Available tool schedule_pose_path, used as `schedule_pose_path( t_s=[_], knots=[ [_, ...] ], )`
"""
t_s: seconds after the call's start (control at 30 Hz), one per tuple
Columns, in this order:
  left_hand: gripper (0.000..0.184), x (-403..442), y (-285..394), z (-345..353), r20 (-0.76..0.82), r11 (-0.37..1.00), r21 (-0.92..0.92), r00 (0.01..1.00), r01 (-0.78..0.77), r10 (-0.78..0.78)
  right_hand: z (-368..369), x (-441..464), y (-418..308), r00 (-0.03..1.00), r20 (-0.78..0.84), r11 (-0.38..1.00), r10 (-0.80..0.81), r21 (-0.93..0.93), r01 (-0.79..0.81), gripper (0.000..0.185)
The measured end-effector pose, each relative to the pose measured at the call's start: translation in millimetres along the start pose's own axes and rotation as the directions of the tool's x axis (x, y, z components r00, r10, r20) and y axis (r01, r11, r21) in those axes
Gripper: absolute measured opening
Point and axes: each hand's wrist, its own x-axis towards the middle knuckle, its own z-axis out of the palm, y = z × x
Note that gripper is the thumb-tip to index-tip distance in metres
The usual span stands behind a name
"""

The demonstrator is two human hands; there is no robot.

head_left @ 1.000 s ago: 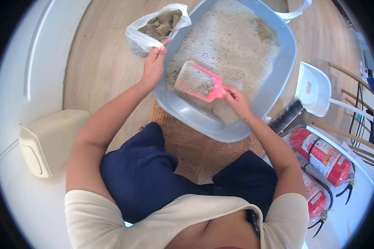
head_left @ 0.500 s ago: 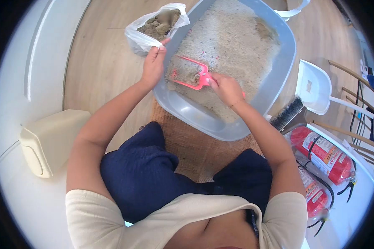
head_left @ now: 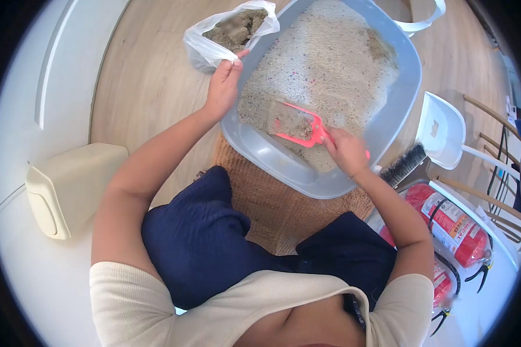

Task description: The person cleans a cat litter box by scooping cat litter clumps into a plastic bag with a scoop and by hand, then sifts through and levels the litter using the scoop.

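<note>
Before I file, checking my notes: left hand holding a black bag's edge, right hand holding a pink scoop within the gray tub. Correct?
The bag is white, not black, as the head view shows. The left hand holds its edge; the right hand holds the pink scoop within the gray tub.

Bright, cool light is flooding the scene, and the wall [head_left: 75, 81] is washing out toward white! A whitish sheen is playing over the sand [head_left: 336, 75], highlights are gleaming on the tray [head_left: 260, 144]. The fisheye is bending straight lines, black is swallowing the corners, and blurry smudges are sitting inside the bag [head_left: 205, 51] and on an extinguisher [head_left: 441, 280].
</note>
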Motion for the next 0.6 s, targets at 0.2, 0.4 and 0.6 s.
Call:
schedule_pose_path(
  t_s=[0.2, 0.4, 0.6],
  knots=[
    [0.029, 0.3, 0.4, 5.0, -0.071, 0.998, -0.051, 0.997, -0.028, 0.025, 31.1, 4.6, -32.6, 0.984, 0.036, 0.975, 0.172, 0.138, -0.176, 0.036],
    [0.03, -0.4, 2.4, 5.1, -0.07, 0.999, -0.041, 0.997, 0.007, -0.01, 63.8, 17.8, -25.5, 0.971, 0.088, 0.848, 0.221, 0.475, -0.236, 0.036],
    [0.03, 0.7, -1.6, 3.4, -0.084, 0.998, -0.064, 0.996, 0.015, -0.02, 52.7, 21.6, 10.8, 0.98, 0.114, 0.739, 0.163, 0.644, -0.198, 0.037]
  ],
)
